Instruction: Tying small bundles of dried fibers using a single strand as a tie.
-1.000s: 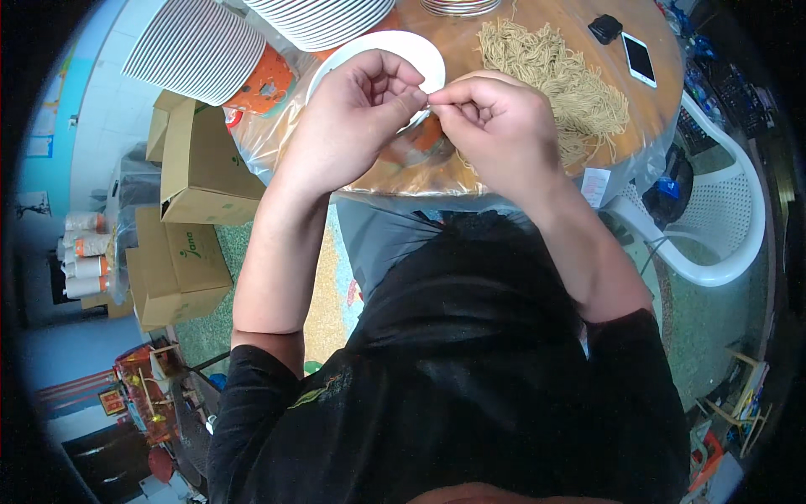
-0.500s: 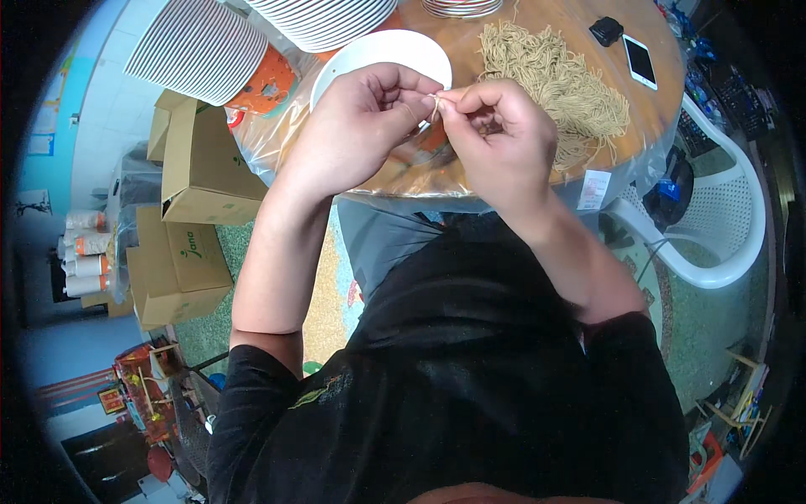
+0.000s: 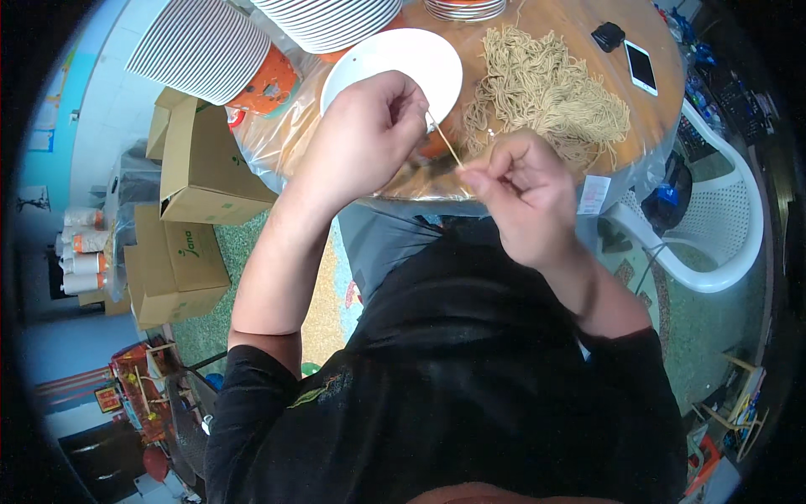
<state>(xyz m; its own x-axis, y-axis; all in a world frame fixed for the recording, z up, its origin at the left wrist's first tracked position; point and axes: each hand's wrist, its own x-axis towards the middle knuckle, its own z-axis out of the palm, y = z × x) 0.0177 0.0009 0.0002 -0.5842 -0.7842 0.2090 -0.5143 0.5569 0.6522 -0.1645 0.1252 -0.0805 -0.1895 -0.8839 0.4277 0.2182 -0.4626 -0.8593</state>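
Well to the left of my fingers, two open cardboard boxes stand by the green floor. Nearer, up and left, there is one stack of orange tubs with white rims; a second stack is cut by the upper edge. My left hand covers the lower part of a white disc, so I cannot tell whether it is plate or lid. These left fingers are closed on a tan cord, though the grip is partly hidden. The cord runs straight to my right hand, whose thumb and forefinger pinch it. Above-right of them, a pile of tan cords lies on the plastic-covered table. Farther right are a phone and a white chair.
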